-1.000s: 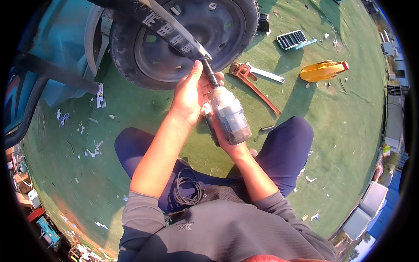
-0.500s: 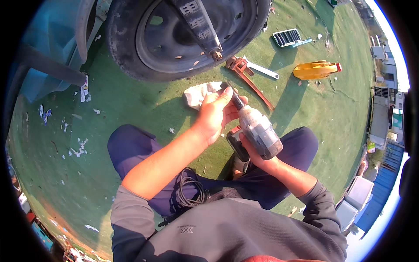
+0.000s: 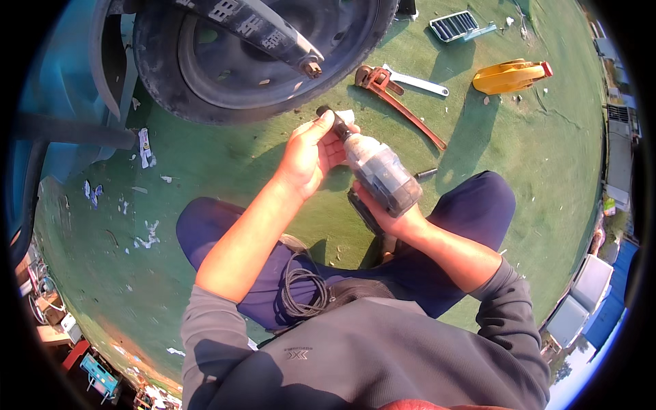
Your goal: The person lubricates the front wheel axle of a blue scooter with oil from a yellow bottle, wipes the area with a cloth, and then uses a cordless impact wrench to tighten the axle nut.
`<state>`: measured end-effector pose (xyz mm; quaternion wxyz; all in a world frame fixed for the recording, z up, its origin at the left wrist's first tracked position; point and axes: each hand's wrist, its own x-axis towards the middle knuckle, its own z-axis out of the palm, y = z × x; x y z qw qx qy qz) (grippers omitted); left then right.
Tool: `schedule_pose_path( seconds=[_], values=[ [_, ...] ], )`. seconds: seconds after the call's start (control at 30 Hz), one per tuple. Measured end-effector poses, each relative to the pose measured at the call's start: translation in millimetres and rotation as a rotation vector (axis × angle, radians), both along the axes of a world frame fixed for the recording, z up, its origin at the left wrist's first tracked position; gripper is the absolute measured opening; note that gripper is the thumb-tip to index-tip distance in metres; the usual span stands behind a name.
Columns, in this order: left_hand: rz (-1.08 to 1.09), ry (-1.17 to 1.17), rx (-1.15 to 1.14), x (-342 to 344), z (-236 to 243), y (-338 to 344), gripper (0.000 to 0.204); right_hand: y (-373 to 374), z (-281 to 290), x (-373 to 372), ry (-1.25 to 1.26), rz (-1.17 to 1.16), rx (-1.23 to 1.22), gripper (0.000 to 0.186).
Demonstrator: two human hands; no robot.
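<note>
A cordless impact wrench (image 3: 384,174) with a worn grey body is held above the green ground, its nose tilted up and left. My right hand (image 3: 395,213) wraps round its grip from below. At the front, my left hand (image 3: 307,158) pinches the dark socket (image 3: 329,116) between thumb and fingers. Just beyond stands a black wheel (image 3: 273,102), crossed by a dark arm (image 3: 263,37) with white lettering. A rusty nut (image 3: 312,69) sits at the arm's end, apart from the socket. A pale cloth (image 3: 347,116) lies partly hidden behind my left fingers.
Right of the wheel lie a red pipe wrench (image 3: 404,116), a silver spanner (image 3: 422,85), a socket case (image 3: 454,27) and a yellow rounded object (image 3: 509,76) with a red end. A short black rod (image 3: 426,173) lies near my right knee. Blue bodywork (image 3: 65,89) stands left.
Both hands and the impact wrench have moved up and left, nearer the wheel in the picture. The view has also shifted. The short black rod now shows beside the tool.
</note>
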<state>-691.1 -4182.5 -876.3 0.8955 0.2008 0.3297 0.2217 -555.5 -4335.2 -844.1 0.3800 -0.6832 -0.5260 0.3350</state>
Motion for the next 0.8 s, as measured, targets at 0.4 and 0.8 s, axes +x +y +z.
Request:
schedule_pose_path(
  seconds=[0.4,0.8],
  values=[
    [-0.080,0.066,0.043,7.1,0.9,2.3,0.045,-5.3,-3.2,8.5,0.053,-0.053,0.011,0.020],
    [-0.171,0.193,0.093,23.7,-14.7,-1.9,0.048,-9.0,0.0,8.3,0.279,-0.198,-0.200,0.024]
  ],
)
